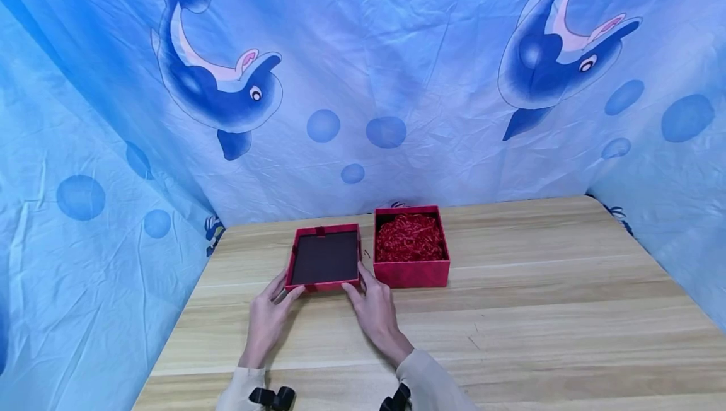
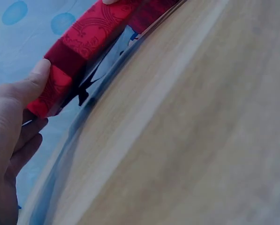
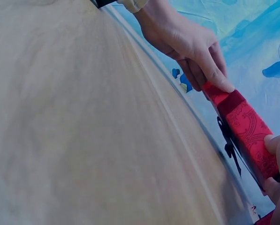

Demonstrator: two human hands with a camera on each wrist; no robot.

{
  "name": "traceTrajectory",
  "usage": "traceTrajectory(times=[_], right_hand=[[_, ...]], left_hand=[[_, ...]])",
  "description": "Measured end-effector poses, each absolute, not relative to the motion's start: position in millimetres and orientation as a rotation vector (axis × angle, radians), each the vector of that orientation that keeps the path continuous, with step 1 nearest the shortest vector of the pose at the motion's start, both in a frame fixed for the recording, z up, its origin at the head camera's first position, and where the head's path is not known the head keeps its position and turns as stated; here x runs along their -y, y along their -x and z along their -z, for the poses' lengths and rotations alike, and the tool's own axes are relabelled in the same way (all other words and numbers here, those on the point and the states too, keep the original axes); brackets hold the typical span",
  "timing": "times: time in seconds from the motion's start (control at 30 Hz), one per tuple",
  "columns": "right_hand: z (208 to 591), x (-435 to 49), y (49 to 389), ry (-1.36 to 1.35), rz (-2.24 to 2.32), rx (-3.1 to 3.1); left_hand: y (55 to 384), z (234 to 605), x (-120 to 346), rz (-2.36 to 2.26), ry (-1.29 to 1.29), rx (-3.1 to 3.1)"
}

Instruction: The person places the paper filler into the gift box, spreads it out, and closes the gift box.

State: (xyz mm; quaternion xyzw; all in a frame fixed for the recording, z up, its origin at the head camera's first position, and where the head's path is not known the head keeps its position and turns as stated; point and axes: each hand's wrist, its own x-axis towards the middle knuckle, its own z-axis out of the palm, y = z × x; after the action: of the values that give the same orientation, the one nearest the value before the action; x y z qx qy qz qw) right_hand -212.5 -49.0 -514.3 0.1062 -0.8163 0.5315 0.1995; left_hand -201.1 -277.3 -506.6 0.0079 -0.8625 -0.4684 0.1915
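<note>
A shallow red box lid (image 1: 326,258) with a dark inside faces up over the table. My left hand (image 1: 266,319) grips its near left corner, thumb on the near wall. At the near right corner my right hand (image 1: 375,313) holds it the same way. In the wrist views the lid's patterned red side (image 2: 90,35) shows a darker band, and a dark ribbon bow (image 3: 230,140) hangs beneath it, with a gap above the tabletop. To the right stands a red box (image 1: 411,275), open at the top and filled with red shredded paper (image 1: 411,237).
The wooden table (image 1: 539,310) reaches far to the right of the box. A small dark red shred (image 1: 367,253) lies between lid and box, with thin strands (image 1: 473,341) nearer me. Blue dolphin-printed cloth (image 1: 351,83) hangs behind and at both sides.
</note>
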Motion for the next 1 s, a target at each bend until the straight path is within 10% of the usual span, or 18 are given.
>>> traceTrajectory(times=[1.0], right_hand=[[475,36,197,-0.468,-1.216,2.144]], left_hand=[[183,482,262,1.194,-0.041,2.224]])
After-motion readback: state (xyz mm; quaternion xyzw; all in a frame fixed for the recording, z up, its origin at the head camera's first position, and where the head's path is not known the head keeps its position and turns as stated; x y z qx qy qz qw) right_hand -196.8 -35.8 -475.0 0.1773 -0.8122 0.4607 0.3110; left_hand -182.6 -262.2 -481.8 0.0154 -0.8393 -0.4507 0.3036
